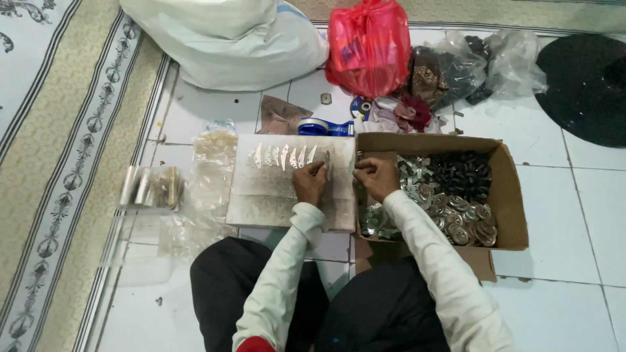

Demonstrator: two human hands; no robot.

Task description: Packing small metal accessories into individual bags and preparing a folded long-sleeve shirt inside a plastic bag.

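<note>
- Hands first: my left hand (310, 180) is pinched shut on a small metal piece (328, 165) at the right edge of the board (270, 199), and my right hand (377, 176) is closed just beside it, fingertips towards the same piece; I cannot tell whether it grips a second part or only steadies this one.
- Row of pale metal blades (282, 156) lies along the top of the board, set side by side and tilted alike. The held piece sits just past the row's right end, above the board and close to the cardboard box (512, 195).
- Supply sits in that box: dark parts at the back, silvery round parts (463, 218) at the front, well within reach of my right hand.
- Doing this well, as I judge it, means holding the piece by its edges so both hands can see its face, and keeping it over the board so that a dropped part lands there and not on the tiled floor (567, 215).
- I would match the tilt and spacing of the row, and keep my sleeves off it, since the blades look loose.
- Clear packets (153, 188) to the left, a blue tape dispenser (323, 127) and a red bag (368, 45) behind are apart from the work.
</note>
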